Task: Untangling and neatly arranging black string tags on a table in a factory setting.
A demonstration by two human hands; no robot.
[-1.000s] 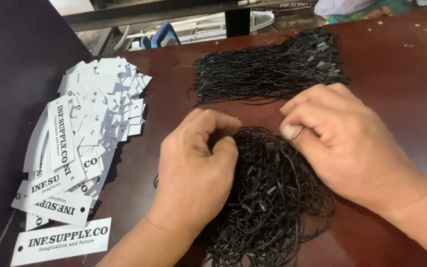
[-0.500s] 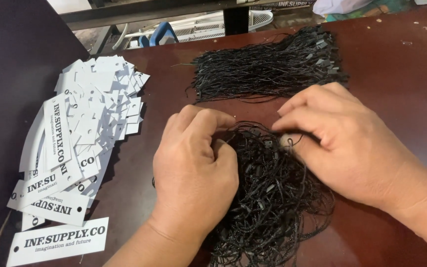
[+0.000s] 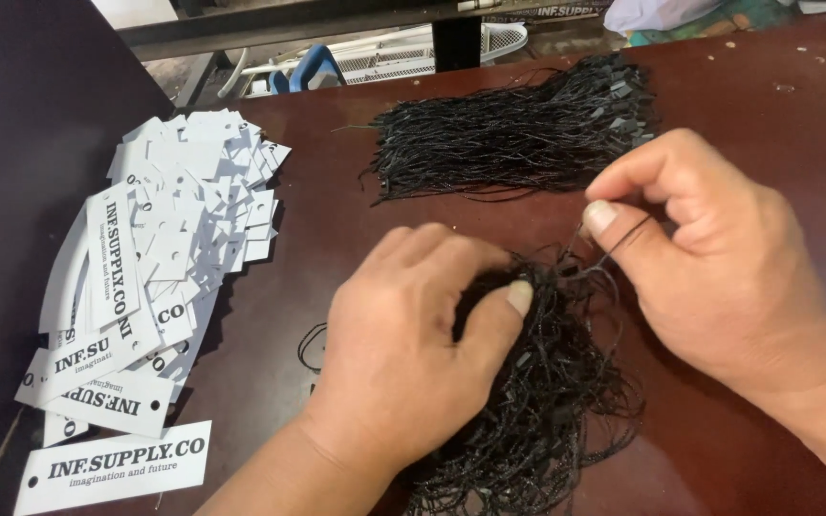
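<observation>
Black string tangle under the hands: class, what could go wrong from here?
1. The right hand pinches one strand while the left hand presses the tangled pile; pulling may tighten knots or drag extra strings out.
2. Loose strands could spread into the tidy bundle beyond, mixing both.

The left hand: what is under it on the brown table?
Under the left hand lies a tangled pile of black strings, spreading out on the brown table. Whatever lies beneath the palm is hidden.
</observation>
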